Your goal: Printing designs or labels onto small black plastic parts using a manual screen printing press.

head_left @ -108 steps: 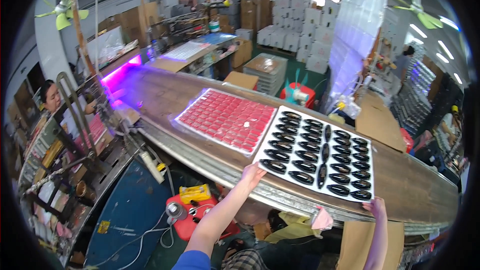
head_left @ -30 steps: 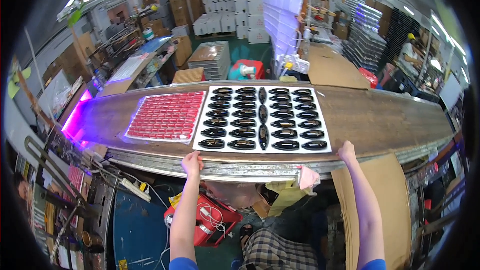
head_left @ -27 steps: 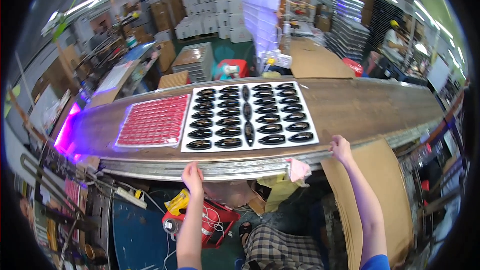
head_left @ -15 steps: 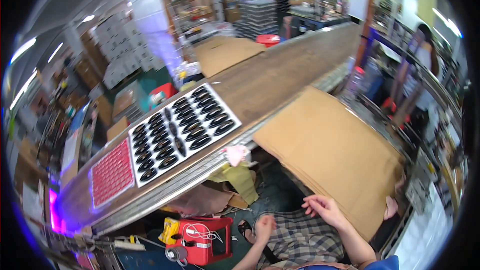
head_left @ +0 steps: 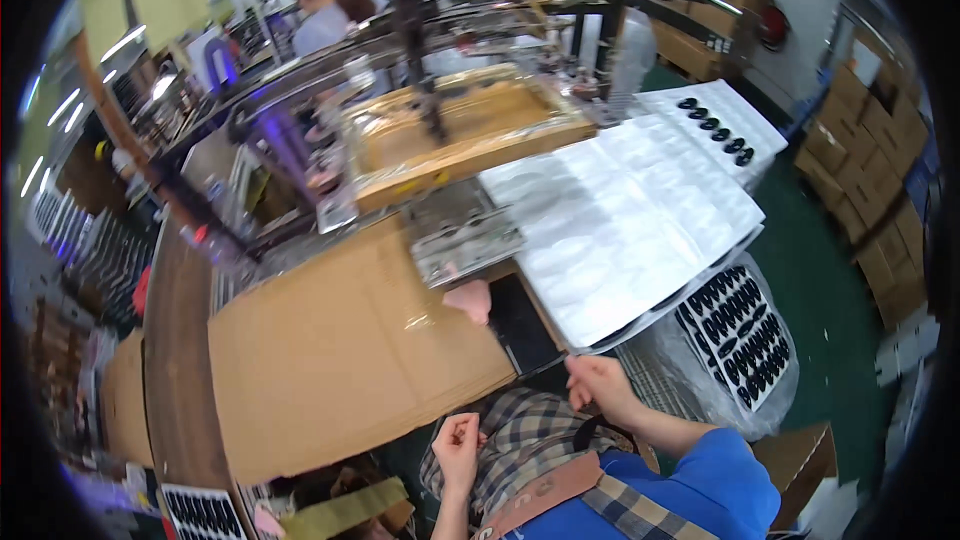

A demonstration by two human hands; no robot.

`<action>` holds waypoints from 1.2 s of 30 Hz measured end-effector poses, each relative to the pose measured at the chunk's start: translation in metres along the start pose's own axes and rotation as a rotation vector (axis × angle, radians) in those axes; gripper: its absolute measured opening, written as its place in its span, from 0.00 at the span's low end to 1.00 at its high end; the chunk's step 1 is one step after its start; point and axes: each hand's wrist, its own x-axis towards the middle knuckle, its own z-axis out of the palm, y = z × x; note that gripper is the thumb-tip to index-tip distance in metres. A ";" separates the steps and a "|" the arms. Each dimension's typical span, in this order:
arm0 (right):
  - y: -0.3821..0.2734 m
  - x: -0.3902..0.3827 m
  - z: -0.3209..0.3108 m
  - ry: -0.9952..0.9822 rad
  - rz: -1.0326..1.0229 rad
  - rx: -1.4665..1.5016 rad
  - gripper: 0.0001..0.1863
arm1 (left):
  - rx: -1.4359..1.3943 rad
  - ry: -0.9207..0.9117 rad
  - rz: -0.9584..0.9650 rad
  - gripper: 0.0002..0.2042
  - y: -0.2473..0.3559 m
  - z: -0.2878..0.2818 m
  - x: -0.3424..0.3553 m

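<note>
My left hand (head_left: 458, 448) is over my lap with its fingers curled closed, above the checked apron (head_left: 530, 430); I see nothing in it. My right hand (head_left: 600, 386) hovers by the lower corner of a stack of white sheets (head_left: 640, 225), its fingers also bent inward and nothing visible in them. Left of that hand lies a black flat plate (head_left: 527, 330), with a pink cloth scrap (head_left: 470, 301) at its edge. A large brown cardboard sheet (head_left: 340, 360) spreads out beyond my left hand.
A wooden-framed screen (head_left: 470, 180) stands above a metal plate (head_left: 465, 240). Sheets of black oval pieces (head_left: 740, 335) lie low at right, and more ovals (head_left: 715, 130) at the far right. The brown conveyor belt (head_left: 180, 340) runs along the left. Another person (head_left: 325, 15) is behind the machinery.
My view has swung right, bringing the screen and white sheets into sight and shifting the conveyor to the left edge. My right hand's fingers were spread and are now curled.
</note>
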 end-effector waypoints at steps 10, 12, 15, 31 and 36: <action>-0.037 -0.007 -0.097 0.269 -0.016 0.255 0.14 | 0.008 -0.388 0.104 0.09 0.049 0.095 0.049; -0.044 -0.002 -0.104 0.292 -0.075 0.236 0.12 | 0.020 -0.427 0.108 0.09 0.064 0.108 0.054; -0.067 -0.004 -0.093 0.364 -0.210 0.246 0.12 | 0.048 -0.494 0.130 0.11 0.072 0.115 0.061; 0.040 -0.061 -0.149 0.427 -0.291 0.658 0.26 | 0.204 -0.910 0.405 0.29 0.114 0.173 0.052; 0.112 -0.057 -0.193 0.248 0.378 0.880 0.08 | 0.152 -0.635 0.611 0.39 0.126 0.143 0.044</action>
